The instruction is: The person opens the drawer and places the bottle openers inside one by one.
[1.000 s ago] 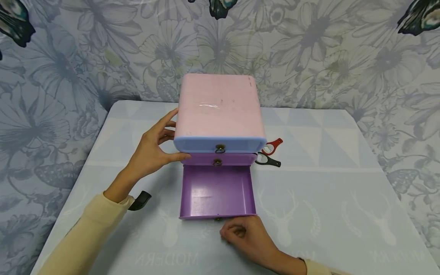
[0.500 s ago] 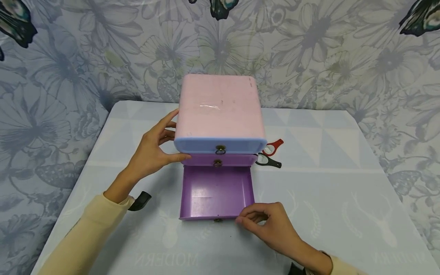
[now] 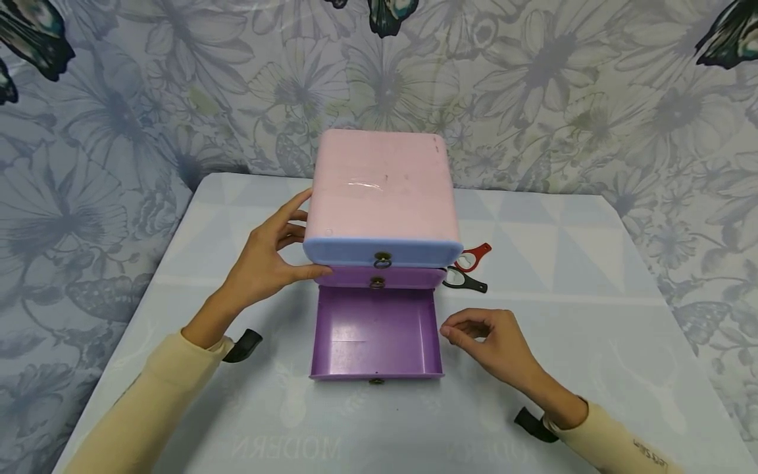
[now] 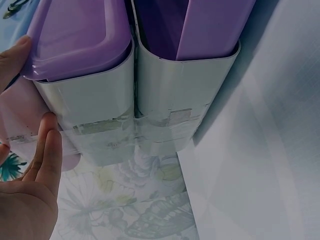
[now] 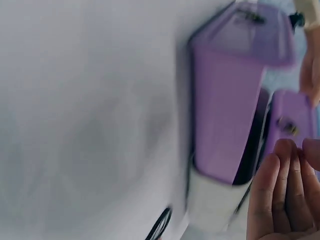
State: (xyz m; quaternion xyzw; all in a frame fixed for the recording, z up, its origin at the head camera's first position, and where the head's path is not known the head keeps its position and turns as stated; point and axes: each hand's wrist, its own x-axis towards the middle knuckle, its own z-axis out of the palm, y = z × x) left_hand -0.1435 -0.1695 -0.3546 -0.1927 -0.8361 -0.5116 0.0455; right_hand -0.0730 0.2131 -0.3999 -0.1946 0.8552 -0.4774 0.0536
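A small drawer unit [image 3: 385, 184] with a pink top stands on the table. Its top blue drawer [image 3: 381, 252] and middle purple drawer [image 3: 355, 277] are pushed in. The bottom purple drawer [image 3: 376, 329] is pulled out, with nothing visible inside. My left hand [image 3: 263, 263] rests against the unit's left side, fingers extended and thumb on the middle drawer's front; the left wrist view shows its fingers [image 4: 49, 155] along the side wall. My right hand [image 3: 494, 342] hovers right of the open drawer, holding nothing, fingers loosely bent. In the right wrist view its fingertips overlap the middle drawer [image 5: 292, 112].
Right of the unit lie a red-handled magnifying glass [image 3: 474, 257] and a black one, the black magnifying glass [image 3: 466, 281], partly behind the unit. The pale patterned table [image 3: 592, 342] extends on both sides. A flowered wall covering [image 3: 533, 85] rises behind it.
My right hand has left the bottom drawer's front edge and moved right and away from me, past the drawer's corner. My left hand and the drawers stay as they were.
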